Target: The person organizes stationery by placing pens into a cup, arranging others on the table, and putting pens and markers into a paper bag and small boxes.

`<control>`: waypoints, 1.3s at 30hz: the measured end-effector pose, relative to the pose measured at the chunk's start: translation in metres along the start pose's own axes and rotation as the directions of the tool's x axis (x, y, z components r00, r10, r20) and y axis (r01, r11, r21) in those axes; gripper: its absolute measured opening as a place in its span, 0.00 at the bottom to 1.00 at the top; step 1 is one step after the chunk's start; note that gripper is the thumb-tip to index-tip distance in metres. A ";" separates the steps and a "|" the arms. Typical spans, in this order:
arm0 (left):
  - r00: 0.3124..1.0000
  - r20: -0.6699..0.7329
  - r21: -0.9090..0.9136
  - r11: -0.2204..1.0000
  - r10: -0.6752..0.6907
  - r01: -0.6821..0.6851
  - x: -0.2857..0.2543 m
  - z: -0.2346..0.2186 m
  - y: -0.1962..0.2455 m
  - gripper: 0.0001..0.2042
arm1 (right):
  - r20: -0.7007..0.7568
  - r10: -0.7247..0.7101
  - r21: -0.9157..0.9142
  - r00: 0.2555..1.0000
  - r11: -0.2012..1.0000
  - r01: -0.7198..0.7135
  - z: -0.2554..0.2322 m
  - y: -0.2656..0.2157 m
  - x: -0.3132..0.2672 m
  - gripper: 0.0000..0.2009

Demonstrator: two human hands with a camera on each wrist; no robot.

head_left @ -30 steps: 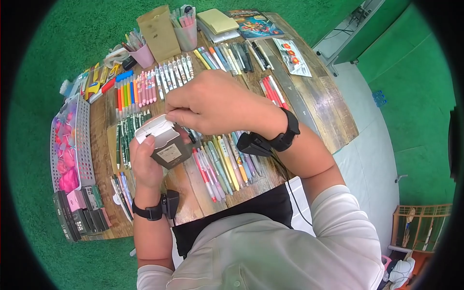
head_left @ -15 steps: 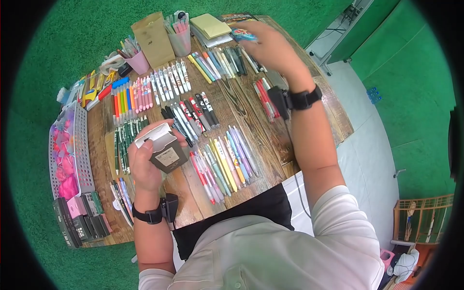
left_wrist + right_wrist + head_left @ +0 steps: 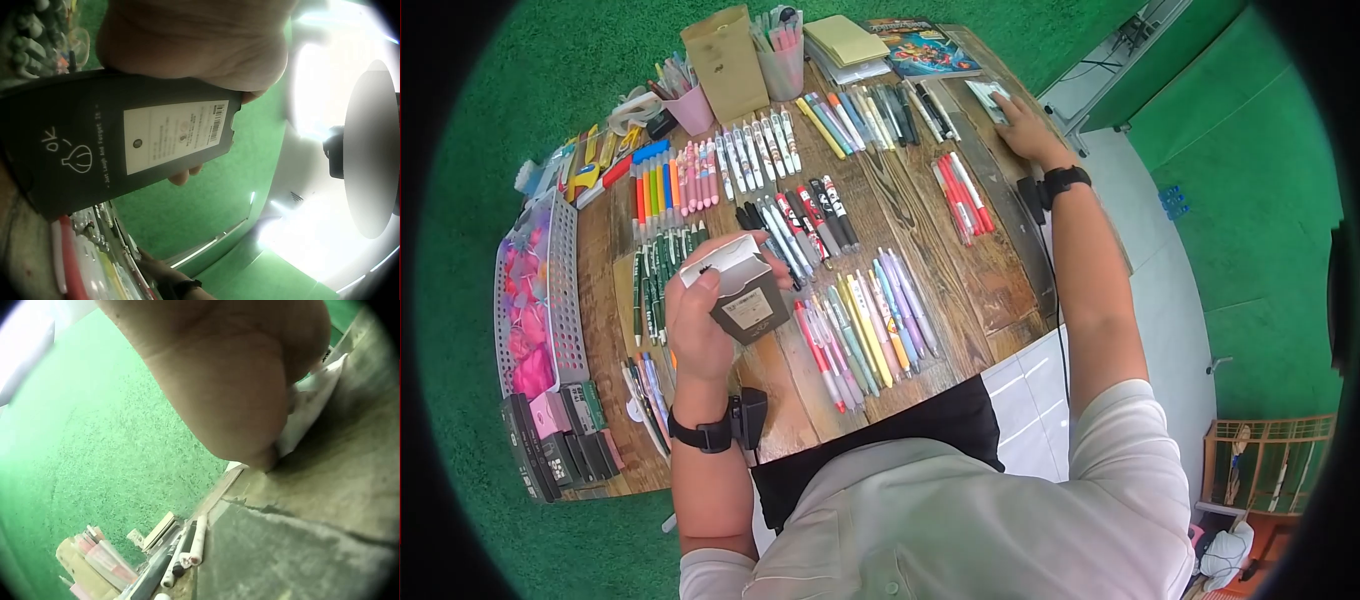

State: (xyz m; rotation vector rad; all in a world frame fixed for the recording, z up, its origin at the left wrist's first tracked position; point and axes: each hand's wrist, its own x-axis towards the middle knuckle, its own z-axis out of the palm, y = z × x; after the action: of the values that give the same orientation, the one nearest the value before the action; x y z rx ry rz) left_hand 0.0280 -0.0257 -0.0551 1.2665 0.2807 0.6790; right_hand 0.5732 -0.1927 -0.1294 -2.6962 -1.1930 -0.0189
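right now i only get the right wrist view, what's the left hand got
Observer: The left hand grips a dark box.
Operator: is the box closed or open
Observer: Open at its upper end; the head view shows a white flap there.
Operator: anything printed on it
Observer: Yes, the left wrist view shows "OK", a small line drawing and a pale label with a barcode.
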 end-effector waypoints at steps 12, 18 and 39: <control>1.000 0.018 -0.009 1.000 0.001 0.000 0.001 0.000 0.002 0.30 | -0.075 0.029 0.032 0.997 0.999 -0.026 -0.016 0.053 -0.024 0.33; 0.998 0.067 -0.072 0.997 0.008 -0.004 0.001 -0.007 0.000 0.28 | -0.127 0.036 -0.035 0.991 0.999 -0.040 -0.009 0.054 -0.022 0.32; 0.986 0.144 -0.103 0.990 -0.085 0.101 0.004 -0.016 0.010 0.27 | -0.269 -0.104 -0.252 0.958 0.967 0.035 -0.042 0.003 -0.021 0.32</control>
State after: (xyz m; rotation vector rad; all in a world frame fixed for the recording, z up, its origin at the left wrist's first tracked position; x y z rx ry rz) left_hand 0.0188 -0.0095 -0.0498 1.1821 0.1839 0.5165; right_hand 0.5636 -0.2176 -0.0906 -2.7287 -1.2664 -0.5757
